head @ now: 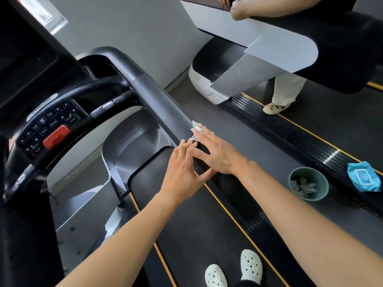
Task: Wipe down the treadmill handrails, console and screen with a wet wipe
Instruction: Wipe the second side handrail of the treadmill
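One crumpled white wet wipe (195,129) is pinned to a smooth dark tubular handrail (157,96) by straight fingers of the right hand (219,154); the left hand (182,172) is laid flat, empty.

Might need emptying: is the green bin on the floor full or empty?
Neither: crumpled wipes lie at the bottom of the bin, well below its rim.

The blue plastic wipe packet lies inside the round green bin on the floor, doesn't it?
No. The head view shows the blue plastic wipe packet lying on the neighbouring treadmill's black side rail, beside the round green bin on the floor, not inside it.
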